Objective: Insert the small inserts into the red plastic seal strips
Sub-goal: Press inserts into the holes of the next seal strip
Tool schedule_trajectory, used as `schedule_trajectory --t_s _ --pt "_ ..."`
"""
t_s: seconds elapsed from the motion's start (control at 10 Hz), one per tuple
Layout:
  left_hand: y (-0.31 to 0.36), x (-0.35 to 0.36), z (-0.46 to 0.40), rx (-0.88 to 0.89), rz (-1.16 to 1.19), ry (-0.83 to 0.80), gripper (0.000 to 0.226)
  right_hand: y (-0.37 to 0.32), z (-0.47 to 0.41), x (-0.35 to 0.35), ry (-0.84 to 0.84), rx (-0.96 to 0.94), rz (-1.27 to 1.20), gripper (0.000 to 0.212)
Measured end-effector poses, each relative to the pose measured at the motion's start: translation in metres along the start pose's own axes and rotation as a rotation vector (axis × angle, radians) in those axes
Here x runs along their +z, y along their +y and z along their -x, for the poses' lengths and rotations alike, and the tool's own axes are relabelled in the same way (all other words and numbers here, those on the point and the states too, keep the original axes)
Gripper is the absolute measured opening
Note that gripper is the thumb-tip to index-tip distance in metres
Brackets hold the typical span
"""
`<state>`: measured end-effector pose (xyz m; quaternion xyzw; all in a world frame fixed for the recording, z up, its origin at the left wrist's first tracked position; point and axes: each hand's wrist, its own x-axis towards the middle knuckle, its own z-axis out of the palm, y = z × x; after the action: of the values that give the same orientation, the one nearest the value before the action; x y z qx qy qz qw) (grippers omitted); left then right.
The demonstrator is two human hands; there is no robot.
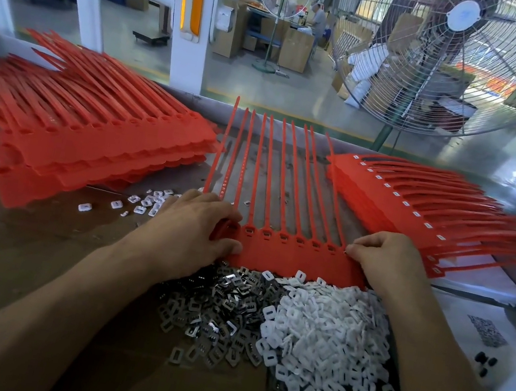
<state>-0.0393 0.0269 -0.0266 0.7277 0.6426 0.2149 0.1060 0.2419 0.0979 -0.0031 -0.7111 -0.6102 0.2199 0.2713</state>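
A red seal strip sheet lies flat in front of me, its several thin tails pointing away. My left hand grips its left end, thumb on top of the flat band. My right hand sits at the sheet's right end, fingertips pinched together at the rightmost socket; what they pinch is too small to see. Below the sheet lie a heap of small dark metal inserts and a heap of white plastic inserts.
A tall stack of red sheets lies at the left. Another stack with white inserts showing is at the right. Loose white inserts are scattered by the left stack. A big fan stands behind the table.
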Motion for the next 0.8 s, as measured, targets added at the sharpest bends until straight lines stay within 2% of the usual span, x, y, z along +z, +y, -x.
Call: schedule_trajectory --t_s 0.2,0.4,0.8 --pt "0.0002 -0.0006 -0.0005 -0.001 -0.001 -0.001 0.051 0.0022 -0.0021 -0.0017 0.002 0.001 -0.014 0.01" --pt "-0.0006 -0.0016 -0.0014 -0.002 -0.003 -0.006 0.051 0.0037 -0.0042 -0.0013 0.003 -0.019 -0.026 0.018" --pt "0.0033 -0.0029 -0.003 -0.014 -0.014 -0.002 0.052 0.0017 -0.003 -0.0044 0.012 -0.024 -0.097 0.009"
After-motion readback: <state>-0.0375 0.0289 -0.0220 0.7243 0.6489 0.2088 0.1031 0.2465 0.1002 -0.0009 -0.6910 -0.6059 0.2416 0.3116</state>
